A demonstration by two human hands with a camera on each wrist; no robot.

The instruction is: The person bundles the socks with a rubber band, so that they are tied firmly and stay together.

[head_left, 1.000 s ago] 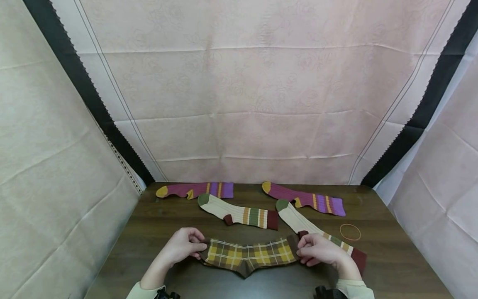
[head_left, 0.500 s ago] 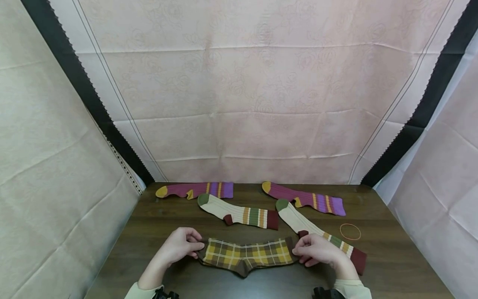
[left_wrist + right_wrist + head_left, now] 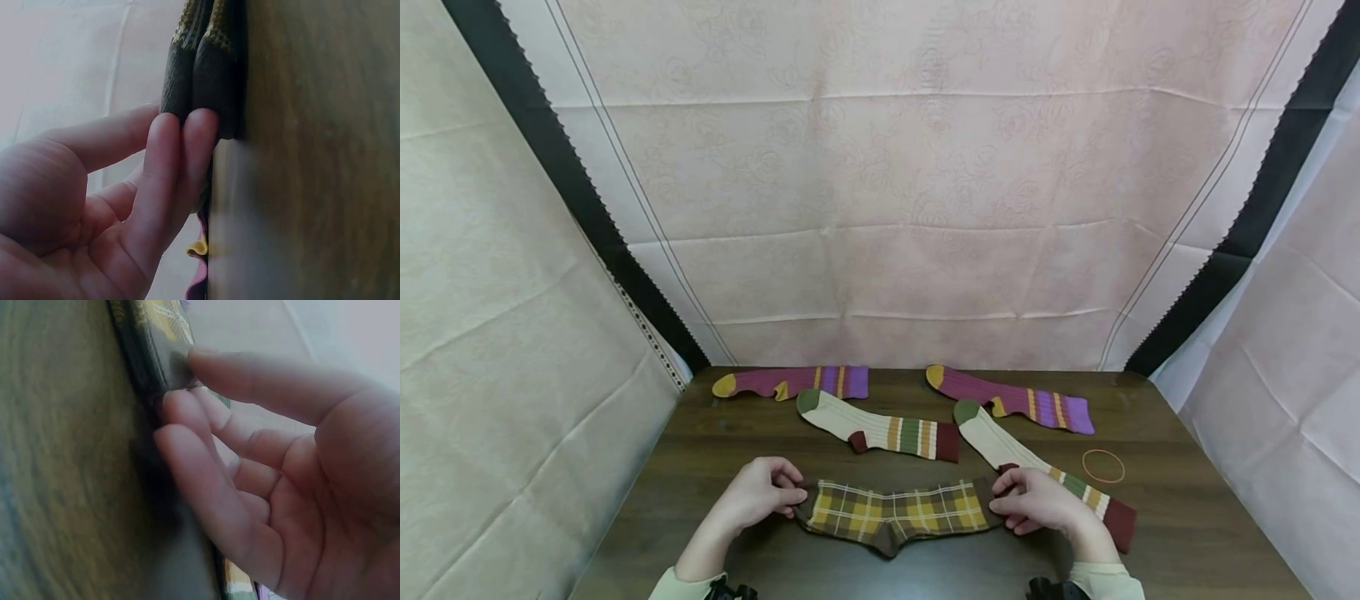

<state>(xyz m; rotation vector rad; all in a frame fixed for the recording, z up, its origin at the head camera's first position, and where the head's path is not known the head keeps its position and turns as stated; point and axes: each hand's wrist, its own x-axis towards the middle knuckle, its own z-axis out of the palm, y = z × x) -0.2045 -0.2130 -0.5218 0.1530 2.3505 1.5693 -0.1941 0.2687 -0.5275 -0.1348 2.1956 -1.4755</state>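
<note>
Two brown and yellow plaid socks (image 3: 895, 510) lie one on the other at the front of the table, brown heel toward the person. My left hand (image 3: 767, 492) pinches their left end; in the left wrist view, two fingertips (image 3: 164, 128) press against the two stacked dark ends. At the opposite end my right hand (image 3: 1033, 502) pinches the brown edge. The right wrist view shows the right thumb (image 3: 215, 365) on top of the sock fabric, with the index fingertip at the edge and the other fingers loosely bent.
Behind lie two cream socks (image 3: 880, 429) with green toes and maroon cuffs; the right one (image 3: 1000, 442) passes under my right hand. Two purple socks (image 3: 797, 381) with yellow toes lie at the table's back edge. An orange rubber band (image 3: 1103, 466) rests at right. Pale cloth (image 3: 925, 208) walls the table.
Both hands and the plaid socks have shifted slightly to the left. The right fingers have adjusted a little at the brown edge. The other socks have not moved.
</note>
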